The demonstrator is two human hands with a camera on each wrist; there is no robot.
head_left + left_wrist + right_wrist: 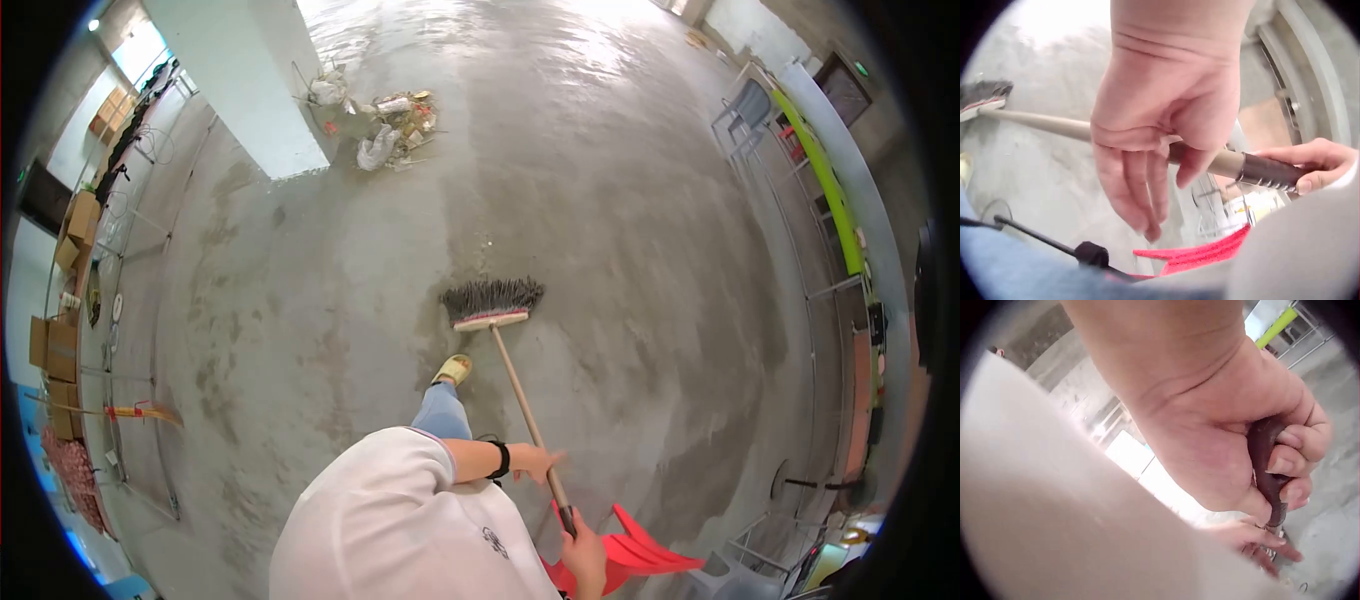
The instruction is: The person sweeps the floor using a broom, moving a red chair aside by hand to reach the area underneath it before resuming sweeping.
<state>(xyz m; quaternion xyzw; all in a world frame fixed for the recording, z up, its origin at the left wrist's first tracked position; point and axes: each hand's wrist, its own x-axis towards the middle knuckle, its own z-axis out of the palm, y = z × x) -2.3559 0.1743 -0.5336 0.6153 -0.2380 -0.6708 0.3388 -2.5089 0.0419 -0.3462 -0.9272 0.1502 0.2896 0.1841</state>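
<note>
A broom (515,380) with a wooden handle slants across the floor in front of me. Its wide dark-bristled head (491,298) lies on the concrete ahead of my foot. My right hand (585,556) grips the dark sleeve at the top of the handle; in the right wrist view its fingers (1294,464) curl round that grip. Lower down, my left hand (533,461) lies against the handle. The left wrist view shows its fingers (1138,187) long and nearly straight, with the handle passing behind the palm and the thumb hanging over it.
A rubbish pile (395,128) lies beside a white pillar (245,85). Cardboard boxes (60,350) and metal frames line the left. On the right stand a grey chair (748,105) and a long bench with a green strip (820,180). A bright red object (640,550) is near my right hand.
</note>
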